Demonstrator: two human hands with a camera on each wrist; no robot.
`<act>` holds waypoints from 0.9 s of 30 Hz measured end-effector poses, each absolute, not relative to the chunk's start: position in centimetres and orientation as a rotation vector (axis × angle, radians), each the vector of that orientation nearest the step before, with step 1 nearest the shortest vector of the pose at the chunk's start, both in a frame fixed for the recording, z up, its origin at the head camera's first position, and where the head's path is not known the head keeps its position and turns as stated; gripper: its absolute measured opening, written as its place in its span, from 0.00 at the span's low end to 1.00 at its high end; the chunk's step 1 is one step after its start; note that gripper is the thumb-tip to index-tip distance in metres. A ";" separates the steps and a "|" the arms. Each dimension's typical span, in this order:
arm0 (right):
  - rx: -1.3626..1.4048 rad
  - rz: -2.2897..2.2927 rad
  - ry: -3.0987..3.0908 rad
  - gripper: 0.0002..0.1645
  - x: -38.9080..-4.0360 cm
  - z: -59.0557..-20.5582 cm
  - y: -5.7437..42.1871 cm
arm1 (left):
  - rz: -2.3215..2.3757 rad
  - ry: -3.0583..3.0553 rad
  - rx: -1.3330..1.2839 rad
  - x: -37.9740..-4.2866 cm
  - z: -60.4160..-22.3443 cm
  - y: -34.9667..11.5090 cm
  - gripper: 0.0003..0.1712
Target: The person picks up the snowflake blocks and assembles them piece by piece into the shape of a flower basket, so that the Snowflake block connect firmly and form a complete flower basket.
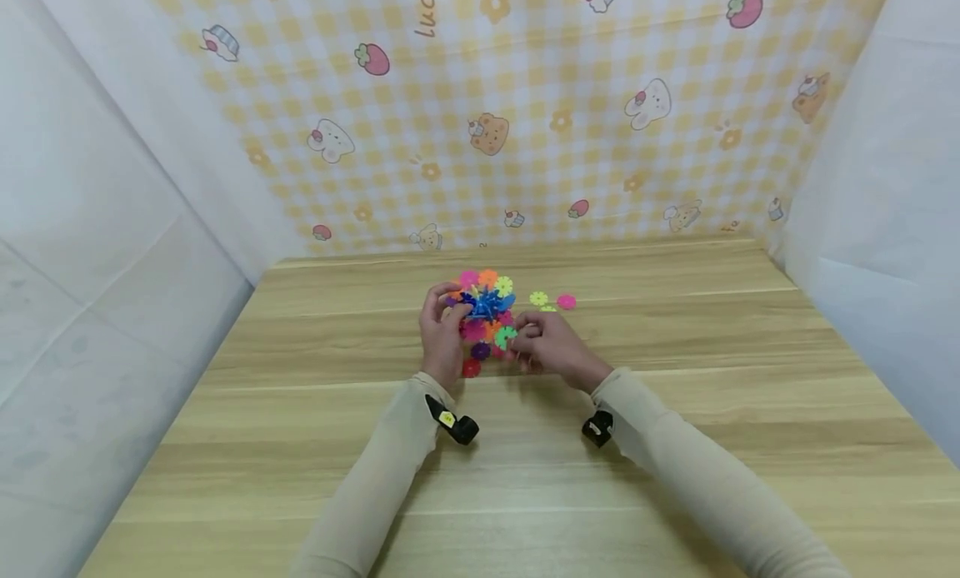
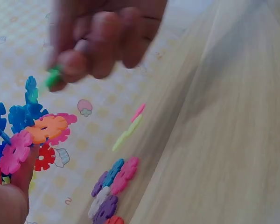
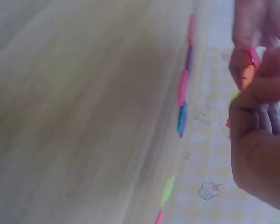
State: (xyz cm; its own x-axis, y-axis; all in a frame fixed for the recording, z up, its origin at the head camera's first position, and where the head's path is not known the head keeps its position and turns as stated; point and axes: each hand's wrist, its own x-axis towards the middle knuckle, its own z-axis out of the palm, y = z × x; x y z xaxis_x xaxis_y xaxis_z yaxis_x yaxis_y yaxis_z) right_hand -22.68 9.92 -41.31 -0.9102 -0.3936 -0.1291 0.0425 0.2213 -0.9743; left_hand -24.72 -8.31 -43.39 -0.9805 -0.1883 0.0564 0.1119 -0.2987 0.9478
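My left hand grips a cluster of interlocked plastic snowflake discs. Blue discs sit at its middle, with pink, orange, yellow and red ones around them. In the left wrist view the thumb side of that hand lies under an orange disc and a pink disc. My right hand, just right of the cluster, pinches a green snowflake disc between thumb and fingers. The green disc is apart from the cluster in the left wrist view. In the right wrist view the right hand partly hides the cluster.
Loose discs lie on the wooden table below the cluster, among them a red one and a purple one. Yellow and pink discs lie to the right. A checked cloth hangs behind the table.
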 end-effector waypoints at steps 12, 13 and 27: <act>-0.159 -1.963 2.095 0.11 -22.6 -40.5 9.5 | -2.290 -1.793 -0.015 -24.5 -43.4 -7.4 0.16; -0.148 -1.967 2.097 0.10 -22.6 -40.6 9.3 | -2.283 -1.799 -0.019 -24.5 -43.5 -7.4 0.16; 0.039 -2.076 2.000 0.04 -22.4 -41.3 8.5 | -2.136 -1.868 -0.139 -24.4 -43.9 -7.1 0.19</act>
State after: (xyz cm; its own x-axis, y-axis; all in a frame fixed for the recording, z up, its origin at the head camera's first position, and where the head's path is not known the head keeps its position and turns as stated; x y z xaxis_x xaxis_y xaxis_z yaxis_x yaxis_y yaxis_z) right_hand -22.37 8.52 -41.32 -0.9663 -0.1660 -0.1965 0.2025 -0.0200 -0.9791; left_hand -24.42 -7.14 -43.93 -0.9505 -0.1598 0.2664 0.2853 -0.1096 0.9522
